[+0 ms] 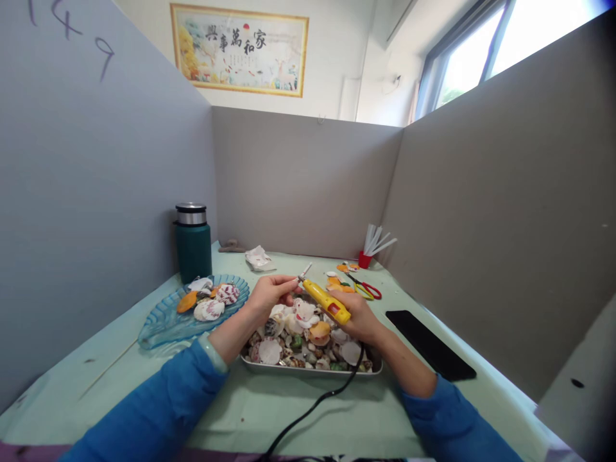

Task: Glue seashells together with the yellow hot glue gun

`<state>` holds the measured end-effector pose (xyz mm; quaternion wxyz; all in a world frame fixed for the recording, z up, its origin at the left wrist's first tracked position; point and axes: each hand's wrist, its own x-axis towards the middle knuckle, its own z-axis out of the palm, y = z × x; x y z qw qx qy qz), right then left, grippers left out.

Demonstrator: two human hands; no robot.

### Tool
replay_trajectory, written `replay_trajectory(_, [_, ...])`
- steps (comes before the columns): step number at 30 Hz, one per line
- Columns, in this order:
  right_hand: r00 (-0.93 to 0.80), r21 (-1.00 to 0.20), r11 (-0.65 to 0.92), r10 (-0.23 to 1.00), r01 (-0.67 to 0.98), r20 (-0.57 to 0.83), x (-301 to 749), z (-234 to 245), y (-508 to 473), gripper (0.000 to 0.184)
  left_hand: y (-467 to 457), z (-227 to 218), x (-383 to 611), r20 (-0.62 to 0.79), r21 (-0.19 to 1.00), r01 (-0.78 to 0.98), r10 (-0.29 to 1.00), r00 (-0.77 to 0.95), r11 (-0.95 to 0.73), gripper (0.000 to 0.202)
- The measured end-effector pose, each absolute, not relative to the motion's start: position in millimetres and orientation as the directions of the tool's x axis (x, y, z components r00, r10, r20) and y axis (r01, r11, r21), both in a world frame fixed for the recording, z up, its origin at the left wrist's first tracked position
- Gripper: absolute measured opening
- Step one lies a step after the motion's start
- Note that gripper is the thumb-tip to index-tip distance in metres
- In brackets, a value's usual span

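My right hand [359,311] is wrapped round a yellow hot glue gun [321,298] with a red part on its body and a black cord. The fingers of my left hand [269,296] pinch at its narrow far end, where a thin whitish stick [307,269] points up; exactly what they grip is partly hidden. Both hands are above a metal tray [308,370] heaped with shells. Among them lie an orange shell [319,333], white shells and several green pieces.
A blue scalloped dish [163,327] with shells stands left, before a green bottle [193,247]. Scissors [368,289], orange shells [341,282] and a red cup [364,259] of white sticks are at back right. A black phone [430,344] lies right. Grey partitions [308,179] enclose the table.
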<state>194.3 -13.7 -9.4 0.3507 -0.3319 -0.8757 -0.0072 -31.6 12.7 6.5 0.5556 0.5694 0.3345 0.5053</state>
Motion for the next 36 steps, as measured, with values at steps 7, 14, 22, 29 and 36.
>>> replay_trajectory(7, [-0.449,-0.283,0.729,0.63,0.624,0.634,192,-10,-14,0.015,12,7,-30,0.187,0.974,-0.167,0.954,0.234,-0.15,0.035])
replay_trajectory(14, [-0.433,-0.288,0.628,0.736,0.723,0.52,197,3,-15,0.031,6,12,-30,0.18,0.972,-0.178,0.971,0.156,-0.151,0.036])
replay_trajectory(22, [-0.435,-0.041,0.462,0.858,0.886,0.272,210,18,-30,0.031,5,14,-30,0.2,0.971,-0.166,0.966,0.161,-0.173,0.038])
replay_trajectory(29, [-0.576,-0.062,0.62,0.757,0.782,0.307,206,51,-20,0.034,3,14,-28,0.207,0.974,-0.132,0.958,0.2,-0.183,0.036])
replay_trajectory(36, [-0.563,0.081,0.557,0.815,0.826,0.138,141,38,21,0.033,8,9,-29,0.225,0.973,-0.105,0.951,0.211,-0.207,0.032])
